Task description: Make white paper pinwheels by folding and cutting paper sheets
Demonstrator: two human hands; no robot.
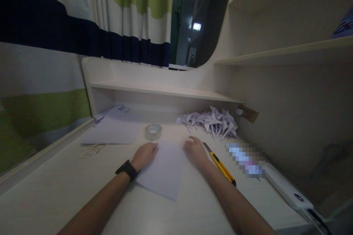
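A white sheet of paper lies flat on the pale desk in front of me. My left hand, with a black watch on the wrist, rests on the sheet's left edge, fingers curled down onto it. My right hand presses on the sheet's upper right corner, fingers spread flat. Neither hand lifts the paper.
A clear tape roll sits just beyond the sheet. A stack of papers lies at the left, a heap of folded paper shapes at the back right. A yellow utility knife and a white device lie at the right.
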